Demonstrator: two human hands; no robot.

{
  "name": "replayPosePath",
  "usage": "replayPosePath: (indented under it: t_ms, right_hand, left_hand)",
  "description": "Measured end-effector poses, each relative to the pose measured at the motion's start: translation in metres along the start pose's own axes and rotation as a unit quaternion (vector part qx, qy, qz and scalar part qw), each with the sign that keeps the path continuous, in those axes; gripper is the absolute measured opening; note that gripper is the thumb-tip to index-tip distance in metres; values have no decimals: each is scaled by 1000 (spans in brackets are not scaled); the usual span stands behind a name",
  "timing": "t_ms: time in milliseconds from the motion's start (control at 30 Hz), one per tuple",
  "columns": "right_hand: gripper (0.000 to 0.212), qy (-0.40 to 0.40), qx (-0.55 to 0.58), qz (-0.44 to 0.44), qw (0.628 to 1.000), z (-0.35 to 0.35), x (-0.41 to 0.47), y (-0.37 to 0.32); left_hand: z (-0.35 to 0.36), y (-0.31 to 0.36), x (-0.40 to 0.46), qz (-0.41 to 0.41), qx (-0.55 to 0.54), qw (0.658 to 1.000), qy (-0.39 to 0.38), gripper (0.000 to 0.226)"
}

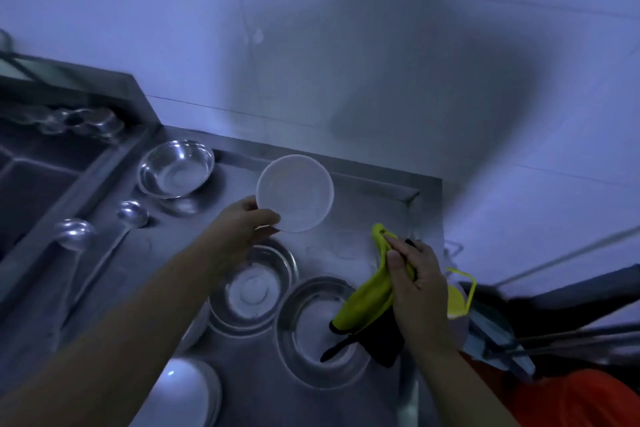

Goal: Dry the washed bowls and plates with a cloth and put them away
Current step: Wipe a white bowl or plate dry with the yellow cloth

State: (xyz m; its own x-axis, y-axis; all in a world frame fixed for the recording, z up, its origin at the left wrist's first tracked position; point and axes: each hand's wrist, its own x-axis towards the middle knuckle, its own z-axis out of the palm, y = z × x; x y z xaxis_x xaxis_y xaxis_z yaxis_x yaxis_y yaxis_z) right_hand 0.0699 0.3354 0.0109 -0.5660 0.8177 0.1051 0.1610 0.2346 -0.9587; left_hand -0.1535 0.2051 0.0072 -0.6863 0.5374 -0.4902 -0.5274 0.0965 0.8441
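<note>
Head view, left to right: 2 ladles (74,234) lie by the sink (31,180), with a steel bowl (175,168) behind them. Your left hand (242,225) pinches the white bowl (294,192) by its rim, above the counter (363,191). 2 more steel bowls (251,291) sit below, and your right hand (414,276) clutches the yellow cloth (367,302). Most drying seems left; nothing looks put away yet.

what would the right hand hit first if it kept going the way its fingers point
The right hand, gripping the cloth, points up and left across the counter. Nothing stands in that line before the counter's raised back edge, though depth is unclear; the white bowl lies further left.
</note>
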Motion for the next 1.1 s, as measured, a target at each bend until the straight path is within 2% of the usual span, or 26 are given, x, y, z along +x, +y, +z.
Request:
replayPosePath:
  t_ms: [100,233,400,500,600,667,800,933,1000,1100]
  right_hand:
    - [30,-30,4,-20,999,26,-3,-25]
    - [29,-73,16,-53,996,69,-17,-62]
    - [26,-143,33,-96,984,135,-51,-110]
    - [27,-163,29,-130,978,172,-75,-134]
    - [25,-184,26,-140,973,201,-96,-149]
    - [26,-195,26,-138,971,217,-108,-158]
    - [23,-216,22,-168,961,243,-128,-176]
    - [17,-190,32,-238,952,266,-141,-200]
    - [21,-158,30,-291,943,279,-144,-214]
    - [23,-125,29,-369,921,301,-154,-236]
  left_hand:
    - [-36,38,-41,90,18,996,-15,27]
    - [-95,79,-96,209,138,967,48,36]
    - [-173,107,-152,331,298,881,160,48]
    - [-213,113,-176,365,388,822,201,49]
    - [-248,116,-195,370,441,786,225,48]
    - [-267,118,-205,372,457,774,230,49]
    - [-293,121,-221,371,467,766,240,50]
    - [-309,119,-234,367,448,776,251,50]
    - [-313,118,-239,354,387,815,246,43]
    - [-312,115,-247,336,220,893,203,28]
